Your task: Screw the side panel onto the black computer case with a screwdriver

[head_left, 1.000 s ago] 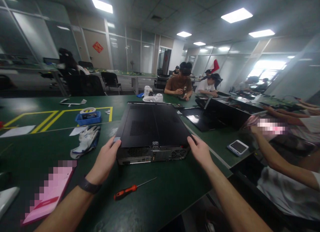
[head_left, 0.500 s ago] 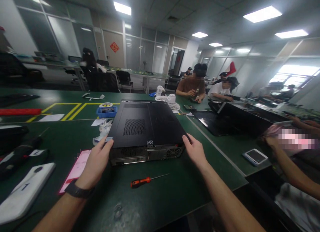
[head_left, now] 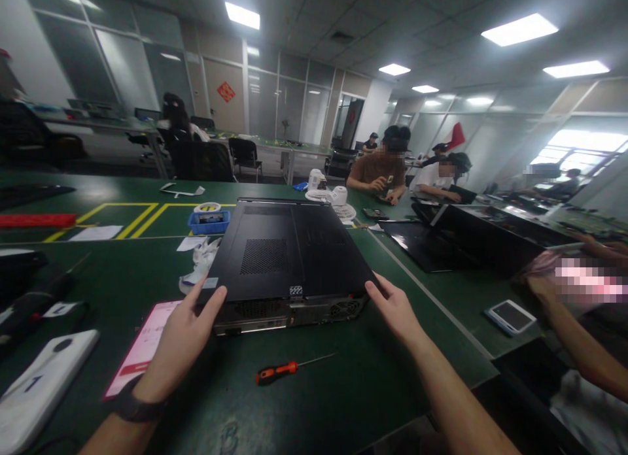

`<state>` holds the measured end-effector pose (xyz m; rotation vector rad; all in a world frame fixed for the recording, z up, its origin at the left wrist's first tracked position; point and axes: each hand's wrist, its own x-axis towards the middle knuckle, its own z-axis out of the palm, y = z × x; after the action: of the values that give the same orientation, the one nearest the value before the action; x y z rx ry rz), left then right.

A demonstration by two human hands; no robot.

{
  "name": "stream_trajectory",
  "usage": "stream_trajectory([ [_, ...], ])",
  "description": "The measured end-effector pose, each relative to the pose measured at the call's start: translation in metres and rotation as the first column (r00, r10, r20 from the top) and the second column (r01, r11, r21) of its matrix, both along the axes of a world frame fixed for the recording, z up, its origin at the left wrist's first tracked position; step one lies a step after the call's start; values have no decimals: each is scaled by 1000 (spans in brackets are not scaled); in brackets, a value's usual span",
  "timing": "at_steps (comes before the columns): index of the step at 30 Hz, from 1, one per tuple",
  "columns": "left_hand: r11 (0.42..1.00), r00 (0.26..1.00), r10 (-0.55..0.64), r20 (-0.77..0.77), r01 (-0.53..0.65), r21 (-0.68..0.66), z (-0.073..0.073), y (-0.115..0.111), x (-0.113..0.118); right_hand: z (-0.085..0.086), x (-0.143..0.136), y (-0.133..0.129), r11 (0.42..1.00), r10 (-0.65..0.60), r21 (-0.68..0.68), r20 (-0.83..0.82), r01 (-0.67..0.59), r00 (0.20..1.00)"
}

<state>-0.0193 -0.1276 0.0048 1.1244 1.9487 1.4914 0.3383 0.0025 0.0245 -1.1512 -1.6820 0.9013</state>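
Note:
A black desktop computer case (head_left: 324,246) lies flat on the green table, its back side with ports and a fan grille facing me. At its near left corner my left hand (head_left: 193,327) holds on, thumb near the top edge and fingers along the side. My right hand (head_left: 395,304) grips the near right corner in a similar way; its fingertips are partly hidden by the case. A screwdriver (head_left: 277,372) with an orange and black handle rests on the table in front of the case, its shaft pointing right.
Left of the case are a blue bin (head_left: 209,221), crumpled plastic (head_left: 202,262), a pink sheet (head_left: 147,340) and a white numbered slab (head_left: 46,383). White fans (head_left: 338,203) stand behind it. At right are an open black case (head_left: 490,236), a small white device (head_left: 510,316) and a co-worker's arm (head_left: 564,324).
The view has shifted slightly, so the case and screwdriver appear a little lower. My hands stay at the near corners, with the left thumb and fingers spread slightly wider.

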Motion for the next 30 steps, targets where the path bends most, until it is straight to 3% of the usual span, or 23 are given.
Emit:
stream_trajectory([
  [5, 996, 998, 52, -27, -54, -73, 1, 5, -9, -8, -3, 10, 990, -142, -27, -7, 142, 990],
  [10, 998, 998, 50, -35, -52, -47, 12, 9, -9, -14, -6, 16, 975, -220, 27, 88, 218, 972],
  [15, 1000, 1000, 26, -16, -27, -5, 7, 11, -8, -18, -12, 17, 962, -274, 46, 111, 270, 955],
  [30, 995, 997, 83, 3, -83, 62, -1, 14, -2, -38, -21, 17, 963, -257, 65, -66, 261, 964],
])
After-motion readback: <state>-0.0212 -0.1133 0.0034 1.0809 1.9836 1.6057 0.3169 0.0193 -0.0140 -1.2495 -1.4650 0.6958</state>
